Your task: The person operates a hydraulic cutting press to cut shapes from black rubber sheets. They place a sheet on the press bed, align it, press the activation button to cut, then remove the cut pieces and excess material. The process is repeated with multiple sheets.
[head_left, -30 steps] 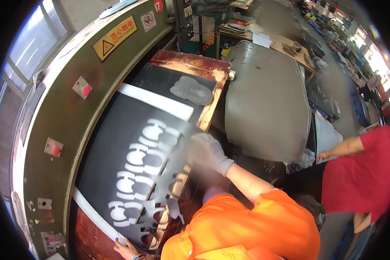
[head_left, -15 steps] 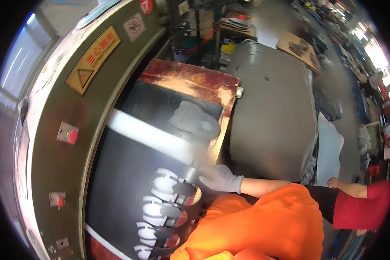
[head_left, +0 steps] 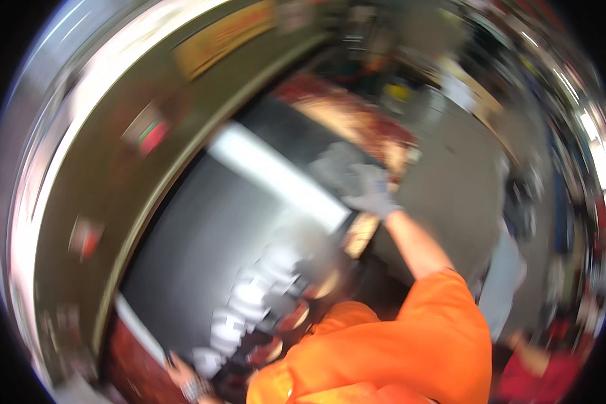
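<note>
And here's the grey piece (head_left: 331, 163), lying flat on the far right corner of the black bed (head_left: 188, 222), beyond the upper white strip (head_left: 276, 176). The right hand (head_left: 373, 194), in a pale glove, is right over its near edge: thumb standing out to the side, well apart from the fingers, no pinch to be seen. Whether the fingers actually press on the piece, I can't tell through the blur.

Down the bed, on the near side of that strip, runs a slanting row of white cut shapes (head_left: 239, 306), smeared but readable, with dark rounded openings along their right side. At the bottom, the left hand (head_left: 180, 372), a patterned band (head_left: 196, 388) at its wrist, is at the near end of the lower white strip (head_left: 139, 330); too blurred to say whether its fingers are together or clamped on the strip.

Red-brown board (head_left: 377, 131) shows past the bed's far end. Along the left stands the green machine (head_left: 114, 209), with two red buttons (head_left: 153, 137) and a yellow sign (head_left: 222, 39). On the right, a big grey stack (head_left: 448, 178), and low in the corner, a co-worker in red (head_left: 535, 377).
</note>
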A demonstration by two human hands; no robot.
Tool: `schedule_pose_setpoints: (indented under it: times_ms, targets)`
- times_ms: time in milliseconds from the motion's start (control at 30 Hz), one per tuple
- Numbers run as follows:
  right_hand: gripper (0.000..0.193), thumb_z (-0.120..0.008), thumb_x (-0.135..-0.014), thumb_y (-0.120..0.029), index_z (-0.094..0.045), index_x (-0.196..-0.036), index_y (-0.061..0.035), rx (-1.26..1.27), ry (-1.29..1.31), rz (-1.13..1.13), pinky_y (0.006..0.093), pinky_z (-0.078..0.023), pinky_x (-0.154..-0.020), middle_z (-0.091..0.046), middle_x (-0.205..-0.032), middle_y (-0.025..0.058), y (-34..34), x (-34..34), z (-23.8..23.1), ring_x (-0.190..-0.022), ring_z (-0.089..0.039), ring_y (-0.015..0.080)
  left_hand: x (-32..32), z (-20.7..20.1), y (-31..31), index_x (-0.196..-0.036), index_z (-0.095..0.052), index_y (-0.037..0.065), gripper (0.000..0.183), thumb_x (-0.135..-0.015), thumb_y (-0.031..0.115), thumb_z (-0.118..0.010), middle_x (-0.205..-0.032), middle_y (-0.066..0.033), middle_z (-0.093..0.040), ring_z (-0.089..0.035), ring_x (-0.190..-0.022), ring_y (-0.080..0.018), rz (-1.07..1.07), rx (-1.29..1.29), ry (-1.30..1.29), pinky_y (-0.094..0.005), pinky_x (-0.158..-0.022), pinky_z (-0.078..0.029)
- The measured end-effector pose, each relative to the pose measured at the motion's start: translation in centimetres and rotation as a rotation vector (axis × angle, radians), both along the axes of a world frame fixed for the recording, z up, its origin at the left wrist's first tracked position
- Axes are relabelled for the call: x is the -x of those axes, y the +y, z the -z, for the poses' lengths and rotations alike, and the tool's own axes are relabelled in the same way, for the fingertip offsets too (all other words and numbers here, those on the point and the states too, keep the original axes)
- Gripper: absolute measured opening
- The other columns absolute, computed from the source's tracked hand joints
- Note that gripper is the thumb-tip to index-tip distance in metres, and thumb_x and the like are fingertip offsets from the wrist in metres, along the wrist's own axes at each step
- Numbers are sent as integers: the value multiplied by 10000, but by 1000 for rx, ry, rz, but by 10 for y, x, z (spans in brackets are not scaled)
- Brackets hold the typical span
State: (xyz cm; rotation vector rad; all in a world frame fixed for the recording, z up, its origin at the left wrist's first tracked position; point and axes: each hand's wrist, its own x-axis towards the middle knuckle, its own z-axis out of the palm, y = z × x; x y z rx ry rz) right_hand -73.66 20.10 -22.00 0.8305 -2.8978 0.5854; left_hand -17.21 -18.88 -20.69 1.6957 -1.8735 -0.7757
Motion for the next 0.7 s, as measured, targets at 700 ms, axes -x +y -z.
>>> schedule_pose_setpoints:
  times_ms: [700]
  targets:
    - [771, -811, -603, -302, -545, -1276, -38, 315, -362, -736, 448, -448, -960, -559, -1220, 207, -346, -365, -68, -1100, -542, 391, 6, 0, 17, -1329, -527, -4, 412, -950, 147, -580, -1063, -213, -660, -647, -878, -399, -62, 273, -236, -449, -734, -524]
